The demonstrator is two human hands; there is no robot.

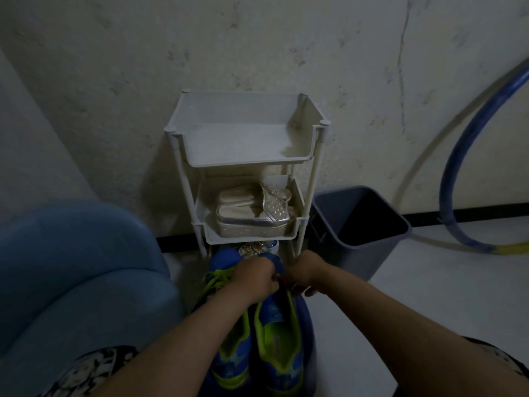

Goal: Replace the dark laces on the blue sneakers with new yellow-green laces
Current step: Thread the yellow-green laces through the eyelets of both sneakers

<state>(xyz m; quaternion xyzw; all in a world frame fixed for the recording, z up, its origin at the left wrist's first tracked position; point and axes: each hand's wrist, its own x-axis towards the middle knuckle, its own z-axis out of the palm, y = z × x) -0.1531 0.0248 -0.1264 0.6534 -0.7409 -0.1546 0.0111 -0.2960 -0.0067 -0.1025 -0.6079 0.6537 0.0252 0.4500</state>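
Head view: 2 shoes stand on the floor (pixel 429 299) by a white rack (pixel 243 144). The left hand (pixel 254 277) and right hand (pixel 303 275) both pinch the dark lace (pixel 286 286) on the right blue sneaker (pixel 277 339). The left blue sneaker (pixel 229 365) has yellow-green laces (pixel 217 277).

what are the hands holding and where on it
Left hand and right hand both pinch the dark lace at the right sneaker's throat; which part of the lace is hidden.

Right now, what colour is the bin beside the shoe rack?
Dark bluish grey; the bin shows best in the head view, right of the white rack.
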